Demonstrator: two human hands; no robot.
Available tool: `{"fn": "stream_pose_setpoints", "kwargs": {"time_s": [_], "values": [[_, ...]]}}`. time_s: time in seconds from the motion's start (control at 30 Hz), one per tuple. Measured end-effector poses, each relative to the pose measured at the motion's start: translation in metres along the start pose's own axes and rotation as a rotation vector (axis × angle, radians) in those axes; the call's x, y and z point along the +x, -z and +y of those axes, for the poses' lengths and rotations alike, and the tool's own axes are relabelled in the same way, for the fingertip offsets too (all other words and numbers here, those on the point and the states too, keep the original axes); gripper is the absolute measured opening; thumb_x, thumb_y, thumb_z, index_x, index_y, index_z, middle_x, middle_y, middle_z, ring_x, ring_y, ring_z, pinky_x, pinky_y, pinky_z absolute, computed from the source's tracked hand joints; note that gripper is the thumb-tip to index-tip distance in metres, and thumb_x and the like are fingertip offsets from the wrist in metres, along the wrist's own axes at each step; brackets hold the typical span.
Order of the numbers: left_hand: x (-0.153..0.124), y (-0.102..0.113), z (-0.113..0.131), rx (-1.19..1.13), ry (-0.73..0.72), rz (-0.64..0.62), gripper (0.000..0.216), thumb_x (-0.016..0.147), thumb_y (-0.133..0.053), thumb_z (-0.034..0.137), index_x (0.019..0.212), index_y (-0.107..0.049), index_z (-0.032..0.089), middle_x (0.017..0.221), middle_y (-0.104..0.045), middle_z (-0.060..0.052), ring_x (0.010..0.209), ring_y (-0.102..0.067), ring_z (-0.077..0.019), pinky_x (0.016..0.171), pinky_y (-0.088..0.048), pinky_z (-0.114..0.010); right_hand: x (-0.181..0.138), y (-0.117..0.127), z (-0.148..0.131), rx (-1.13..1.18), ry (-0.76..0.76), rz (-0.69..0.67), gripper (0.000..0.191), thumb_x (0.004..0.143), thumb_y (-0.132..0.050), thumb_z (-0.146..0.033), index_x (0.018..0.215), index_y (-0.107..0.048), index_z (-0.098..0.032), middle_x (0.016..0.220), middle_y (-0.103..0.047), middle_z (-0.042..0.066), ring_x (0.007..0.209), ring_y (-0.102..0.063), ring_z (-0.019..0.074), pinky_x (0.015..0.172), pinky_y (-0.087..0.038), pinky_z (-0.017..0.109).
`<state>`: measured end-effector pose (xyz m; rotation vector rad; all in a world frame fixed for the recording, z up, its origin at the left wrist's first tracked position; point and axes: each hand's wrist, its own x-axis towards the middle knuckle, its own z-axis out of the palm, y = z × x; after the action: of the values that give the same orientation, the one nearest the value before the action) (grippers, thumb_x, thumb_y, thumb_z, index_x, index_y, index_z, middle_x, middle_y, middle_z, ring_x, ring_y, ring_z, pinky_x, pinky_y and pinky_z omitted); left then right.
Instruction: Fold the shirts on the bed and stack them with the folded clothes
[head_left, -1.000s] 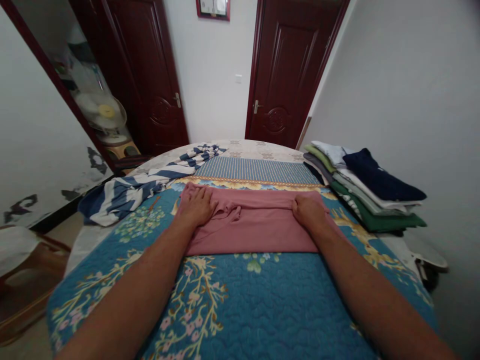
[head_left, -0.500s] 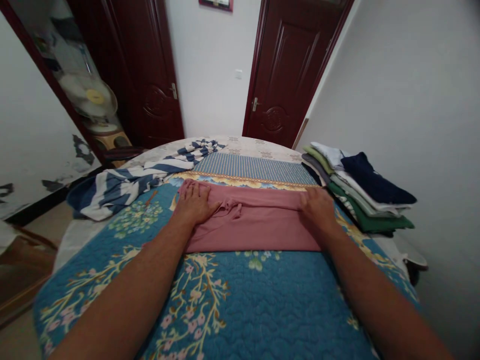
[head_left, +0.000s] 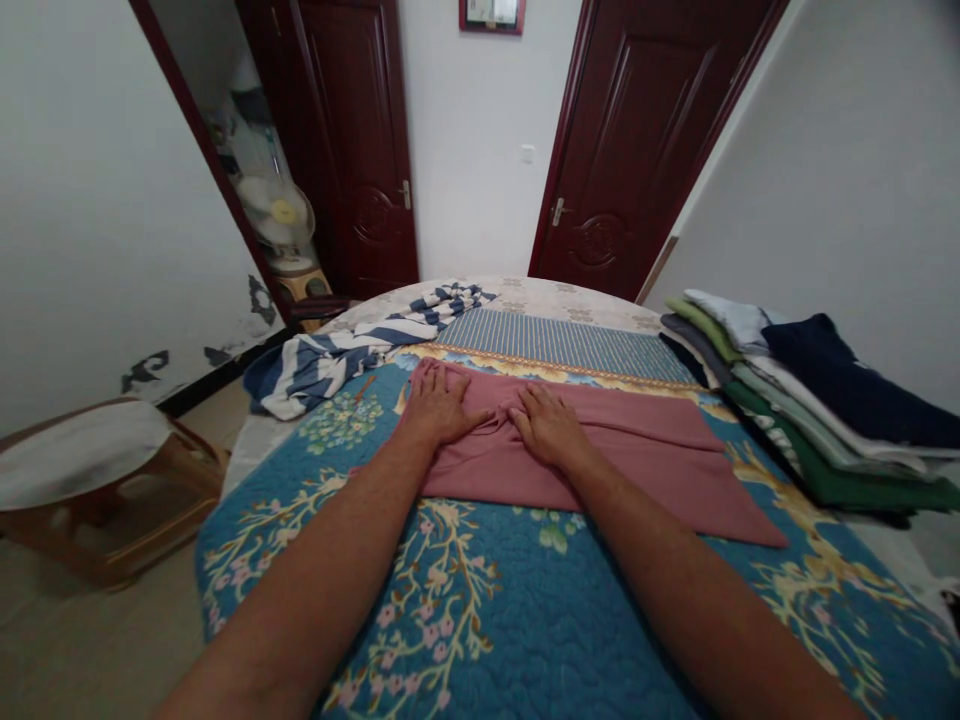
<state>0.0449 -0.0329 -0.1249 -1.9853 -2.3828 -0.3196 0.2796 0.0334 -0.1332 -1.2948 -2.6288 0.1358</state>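
A pink garment [head_left: 645,440], folded into a long strip, lies flat across the blue floral quilted cover [head_left: 585,610]. Near its left end rests my left hand [head_left: 437,408], palm down with the fingers spread on the cloth. My right hand [head_left: 551,425] also lies flat on the garment, left of its middle, with fingers stretched forward. Between the two thumbs the fabric bunches into small creases. The strip's right end lies loose, with a corner angled toward me. What kind of garment it is, I cannot tell.
A stack of folded clothes [head_left: 832,400] stands at the right edge. A crumpled blue-and-white striped cloth [head_left: 352,345] lies at the far left of the table. Left on the floor is a wooden stool [head_left: 82,460]. A fan [head_left: 277,212] stands behind, near two dark red doors [head_left: 352,130].
My right hand has moved left from the garment's right end toward my left hand, and its fingers have spread flat. My view has turned left. My left hand stays on the garment.
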Motion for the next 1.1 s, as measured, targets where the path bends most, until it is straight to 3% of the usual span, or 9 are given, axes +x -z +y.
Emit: {"fn": "stream_pose_setpoints", "kwargs": {"time_s": [0.17,0.37,0.53,0.7,0.8,0.93,1.03,1.1], "values": [[0.003,-0.005,-0.002,0.001,-0.001,0.005,0.103,0.087,-0.049,0.095,0.164,-0.052,0.026,0.178,-0.037,-0.017,0.167,-0.023,-0.0464,0.134,-0.016,-0.061,-0.011,0.006,0.031,-0.081,-0.087,0.001,0.068,0.114,-0.028,-0.06,0.167,-0.046,-0.02,0.177,-0.039,0.015,0.163,-0.032,0.0342,0.131,-0.023,0.06],[0.001,-0.002,-0.001,0.031,-0.002,0.047,0.097,0.087,-0.057,0.09,0.159,-0.055,0.025,0.176,-0.039,-0.02,0.166,-0.024,-0.0463,0.132,-0.018,-0.064,-0.032,0.019,0.107,-0.178,-0.284,-0.035,0.069,0.114,-0.028,-0.059,0.17,-0.041,-0.021,0.177,-0.037,0.016,0.163,-0.032,0.0335,0.131,-0.024,0.061],[-0.007,0.016,0.024,0.029,-0.174,0.074,0.086,0.093,-0.056,0.083,0.155,-0.059,0.023,0.174,-0.041,-0.021,0.164,-0.025,-0.0493,0.131,-0.016,-0.07,-0.051,0.028,0.14,-0.176,-0.482,0.024,0.069,0.113,-0.028,-0.057,0.166,-0.046,-0.017,0.172,-0.042,0.021,0.159,-0.039,0.038,0.126,-0.031,0.067],[-0.016,0.006,0.049,-0.022,-0.416,-0.047,0.061,0.106,-0.049,0.062,0.16,-0.056,0.035,0.172,-0.046,-0.012,0.163,-0.033,-0.0404,0.13,-0.027,-0.062,-0.056,0.032,0.132,-0.174,-0.497,0.073,0.061,0.112,-0.033,-0.052,0.159,-0.053,-0.018,0.165,-0.051,0.023,0.15,-0.048,0.04,0.12,-0.036,0.07],[-0.016,0.002,0.049,-0.059,-0.46,-0.111,0.062,0.109,-0.042,0.059,0.164,-0.051,0.034,0.171,-0.048,-0.013,0.16,-0.039,-0.0385,0.129,-0.029,-0.061,-0.058,0.04,0.125,-0.193,-0.442,0.174,0.055,0.111,-0.036,-0.044,0.153,-0.059,-0.016,0.162,-0.054,0.023,0.148,-0.05,0.0386,0.123,-0.035,0.066],[-0.011,0.01,0.041,-0.167,-0.453,-0.095,0.06,0.112,-0.035,0.055,0.165,-0.05,0.032,0.17,-0.05,-0.011,0.157,-0.044,-0.0313,0.13,-0.032,-0.055,-0.06,0.05,0.1,-0.178,-0.257,0.335,0.057,0.11,-0.038,-0.035,0.16,-0.052,-0.012,0.171,-0.044,0.022,0.16,-0.036,0.0352,0.131,-0.027,0.06],[-0.006,0.015,0.035,-0.17,-0.341,0.046,0.056,0.113,-0.033,0.042,0.163,-0.051,0.024,0.169,-0.052,-0.013,0.155,-0.047,-0.0276,0.129,-0.035,-0.048,-0.059,0.045,0.058,-0.092,-0.027,0.332,0.06,0.109,-0.039,-0.036,0.165,-0.048,-0.014,0.175,-0.04,0.018,0.164,-0.031,0.0321,0.134,-0.025,0.056],[-0.006,0.013,0.03,-0.098,-0.222,0.116,0.055,0.111,-0.038,0.039,0.16,-0.054,0.02,0.168,-0.051,-0.017,0.156,-0.045,-0.0318,0.131,-0.031,-0.052,-0.058,0.035,0.025,-0.02,0.148,0.301,0.063,0.109,-0.04,-0.039,0.168,-0.045,-0.015,0.178,-0.036,0.017,0.166,-0.029,0.0312,0.134,-0.025,0.055]]}}
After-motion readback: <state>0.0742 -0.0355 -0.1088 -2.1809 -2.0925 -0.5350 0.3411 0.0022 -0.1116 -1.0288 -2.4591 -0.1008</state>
